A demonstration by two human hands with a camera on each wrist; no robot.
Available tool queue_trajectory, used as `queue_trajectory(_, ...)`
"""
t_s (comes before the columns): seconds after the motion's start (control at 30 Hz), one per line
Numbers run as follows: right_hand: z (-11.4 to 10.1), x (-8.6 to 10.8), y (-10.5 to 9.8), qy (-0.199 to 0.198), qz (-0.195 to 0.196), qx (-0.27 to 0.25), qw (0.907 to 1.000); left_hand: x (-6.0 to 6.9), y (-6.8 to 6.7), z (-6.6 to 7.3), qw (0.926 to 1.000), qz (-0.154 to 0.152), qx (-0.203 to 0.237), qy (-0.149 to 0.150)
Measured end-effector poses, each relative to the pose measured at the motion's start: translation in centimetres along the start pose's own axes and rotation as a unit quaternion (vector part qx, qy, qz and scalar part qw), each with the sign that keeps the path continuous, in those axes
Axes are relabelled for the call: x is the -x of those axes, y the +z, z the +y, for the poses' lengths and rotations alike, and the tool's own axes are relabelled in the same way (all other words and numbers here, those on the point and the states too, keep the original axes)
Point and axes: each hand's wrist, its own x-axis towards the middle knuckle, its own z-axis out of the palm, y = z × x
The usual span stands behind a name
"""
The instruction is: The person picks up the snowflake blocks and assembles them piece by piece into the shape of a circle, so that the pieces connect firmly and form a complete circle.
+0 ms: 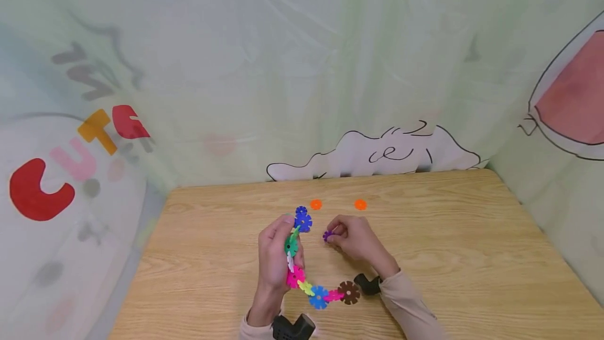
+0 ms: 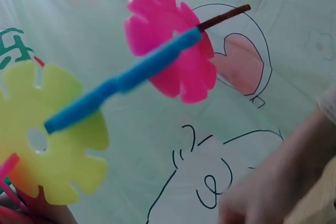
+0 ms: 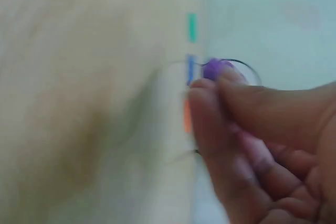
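In the head view my left hand [image 1: 272,258] grips a curved chain of slotted plastic snowflake discs. Its upper end carries a dark blue disc [image 1: 303,221]; a green disc [image 1: 291,246] lies against the fingers. The lower part swings right through a light blue disc [image 1: 319,297] to a brown disc [image 1: 349,293] at the free end. A yellow disc [image 2: 68,171] and a pink disc [image 2: 168,30] of this chain loom large in the left wrist view. Between thumb and fingertips, my right hand [image 1: 358,237] pinches a small purple disc [image 1: 326,236], apart from the chain; it is blurred [image 3: 212,70].
Two loose orange discs, one on the left [image 1: 316,204] and one on the right [image 1: 360,204], lie toward the back of the wooden table [image 1: 448,245]. A printed curtain [image 1: 292,77] hangs behind it. Black wrist cameras sit on both forearms.
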Motion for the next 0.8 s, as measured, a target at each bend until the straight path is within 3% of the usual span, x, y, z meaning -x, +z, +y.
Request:
queue_trajectory(0.1,-1.0,0.9,-1.8,-0.018,0.054,-0.039,0.9976,-0.1,0.1,-0.1,0.9997,0.003,-0.011,0.020)
queue_trajectory(0.2,-2.6,2.0,-3.4,-0.059,0.103,-0.065,0.9908,-0.1,0.2,-0.2,0.9994,0.006,-0.016,0.031)
queue_trajectory(0.37,-5.5,4.0,-4.6,-0.178,0.170,-0.068,0.9669,0.0,0.5,-0.2,0.9988,0.025,-0.026,0.033)
queue_trajectory(0.47,-6.9,5.0,-4.7,-0.269,0.191,-0.064,0.9419,0.2,0.6,-0.1,0.9980,0.042,-0.036,0.031)
queue_trajectory(0.53,-7.5,5.5,-4.7,-0.310,0.193,-0.061,0.9291,0.3,0.8,-0.1,0.9975,0.049,-0.041,0.030)
queue_trajectory(0.8,-8.0,6.0,-4.8,-0.369,0.198,-0.041,0.9071,0.5,0.9,0.0,0.9962,0.044,-0.066,0.036)
